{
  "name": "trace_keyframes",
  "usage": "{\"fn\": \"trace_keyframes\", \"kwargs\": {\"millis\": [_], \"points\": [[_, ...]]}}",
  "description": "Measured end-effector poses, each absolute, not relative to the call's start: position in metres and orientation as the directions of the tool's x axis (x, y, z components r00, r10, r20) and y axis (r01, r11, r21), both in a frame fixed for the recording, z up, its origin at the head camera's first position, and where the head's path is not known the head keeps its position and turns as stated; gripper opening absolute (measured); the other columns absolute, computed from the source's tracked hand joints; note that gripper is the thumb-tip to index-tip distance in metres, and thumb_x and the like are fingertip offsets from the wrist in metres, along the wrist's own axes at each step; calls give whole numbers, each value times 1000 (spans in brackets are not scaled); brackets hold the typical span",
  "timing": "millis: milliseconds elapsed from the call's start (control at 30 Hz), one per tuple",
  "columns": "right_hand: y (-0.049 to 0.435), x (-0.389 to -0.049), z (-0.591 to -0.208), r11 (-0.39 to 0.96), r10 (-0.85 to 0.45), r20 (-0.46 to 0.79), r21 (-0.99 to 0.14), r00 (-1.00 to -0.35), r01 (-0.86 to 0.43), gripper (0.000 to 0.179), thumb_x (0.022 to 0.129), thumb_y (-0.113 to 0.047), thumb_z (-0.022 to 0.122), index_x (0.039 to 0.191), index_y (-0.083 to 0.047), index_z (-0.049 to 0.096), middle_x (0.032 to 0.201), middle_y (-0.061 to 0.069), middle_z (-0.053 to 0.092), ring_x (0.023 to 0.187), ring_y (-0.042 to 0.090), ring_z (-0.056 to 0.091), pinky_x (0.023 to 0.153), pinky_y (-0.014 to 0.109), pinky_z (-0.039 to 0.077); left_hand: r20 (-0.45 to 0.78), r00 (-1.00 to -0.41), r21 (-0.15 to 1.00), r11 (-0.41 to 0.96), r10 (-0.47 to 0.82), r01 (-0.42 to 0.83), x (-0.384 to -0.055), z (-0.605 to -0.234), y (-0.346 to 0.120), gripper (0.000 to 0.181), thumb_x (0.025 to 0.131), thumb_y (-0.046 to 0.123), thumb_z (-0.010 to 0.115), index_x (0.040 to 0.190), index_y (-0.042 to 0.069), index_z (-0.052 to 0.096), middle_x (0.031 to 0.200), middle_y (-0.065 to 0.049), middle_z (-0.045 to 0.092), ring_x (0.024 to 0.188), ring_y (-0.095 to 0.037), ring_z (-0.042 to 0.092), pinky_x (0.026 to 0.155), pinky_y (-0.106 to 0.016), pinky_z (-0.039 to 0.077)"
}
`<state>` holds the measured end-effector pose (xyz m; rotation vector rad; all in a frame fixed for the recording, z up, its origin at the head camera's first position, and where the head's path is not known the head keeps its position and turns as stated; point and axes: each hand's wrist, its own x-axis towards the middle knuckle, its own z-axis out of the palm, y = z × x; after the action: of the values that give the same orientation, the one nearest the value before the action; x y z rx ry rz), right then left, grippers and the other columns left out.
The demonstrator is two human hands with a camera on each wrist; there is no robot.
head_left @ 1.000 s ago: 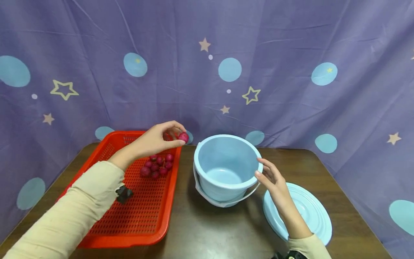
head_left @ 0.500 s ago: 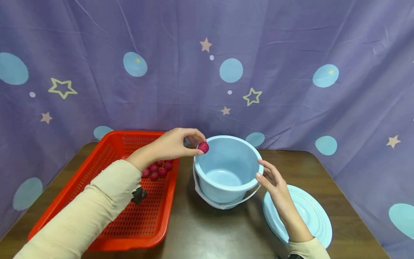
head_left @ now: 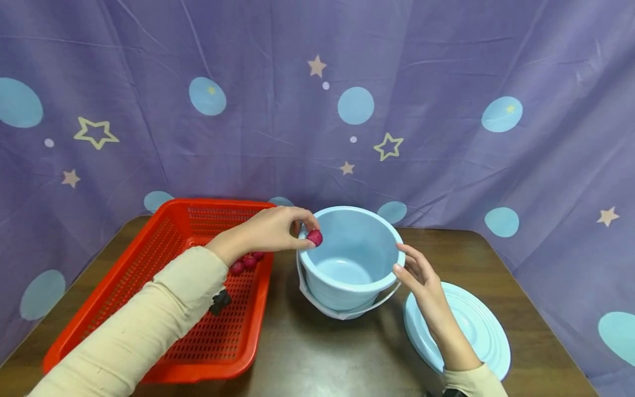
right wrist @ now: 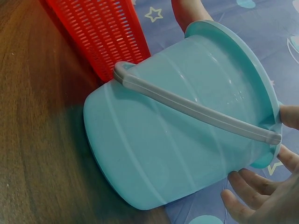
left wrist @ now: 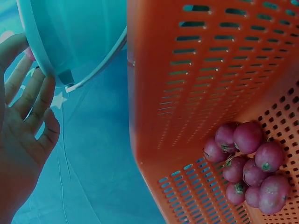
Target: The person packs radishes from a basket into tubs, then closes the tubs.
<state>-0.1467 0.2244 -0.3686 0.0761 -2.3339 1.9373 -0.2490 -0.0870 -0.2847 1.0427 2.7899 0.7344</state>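
starry purple curtain [head_left: 283,127] behind wooden table [head_left: 317,355]

You have a round, magenta-red radish [head_left: 315,237] just below the centre of the head view, by the left rim of your pale-blue bucket [head_left: 337,296], which stands upright slightly right of centre, its handle [right wrist: 191,108] lowered.

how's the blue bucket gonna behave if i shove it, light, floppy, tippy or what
The blue bucket is probably light and fairly stiff, since it looks like moulded plastic with an even round rim. Pushed high, it may tip, as its walls narrow toward the base. Its pale handle, folded down along one side, would likely swing.
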Motion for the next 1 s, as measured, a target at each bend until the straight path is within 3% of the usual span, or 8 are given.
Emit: {"fn": "trace_keyframes", "kwargs": {"millis": [200, 500, 800, 1000], "points": [[226, -148, -369, 172, 31, 116, -979, -993, -109, 49, 100, -22, 58, 146, -12, 44, 138, 18, 50, 133, 28, 42, 107, 45, 28, 160, -754, 489, 612, 638, 622, -250, -279, -94, 29, 86, 33, 78, 112, 24, 72, 105, 9, 68, 91, -11, 60, 79, -33, 48], [225, -149, -370, 156, 27, 114, -982, -993, -108, 49, 100, -21, 59, 146, -12, 43, 139, 19, 49, 135, 30, 40, 111, 49, 25, 209, -799, 590, 578, 564, 563, -253, -278, -123, 23, 89, 30, 76, 111, 24, 72, 103, 6, 69, 89, -14, 58, 75, -37, 46], [226, -149, -368, 172, 31, 120, -979, -992, -113, 50, 100, -23, 60, 146, -12, 43, 141, 20, 48, 135, 33, 40, 110, 51, 26, 217, -815, 606, 581, 537, 544, -258, -290, -154, 22, 90, 26, 75, 109, 16, 72, 99, 5, 69, 90, -15, 59, 83, -39, 47], [224, -148, -368, 177, 23, 106, -979, -994, -100, 51, 100, -23, 59, 147, -13, 43, 140, 18, 49, 132, 29, 43, 108, 46, 28, 198, -841, 589, 624, 504, 513, -255, -306, -175, 22, 89, 23, 76, 109, 14, 72, 98, 4, 69, 91, -16, 61, 88, -45, 47]]}}
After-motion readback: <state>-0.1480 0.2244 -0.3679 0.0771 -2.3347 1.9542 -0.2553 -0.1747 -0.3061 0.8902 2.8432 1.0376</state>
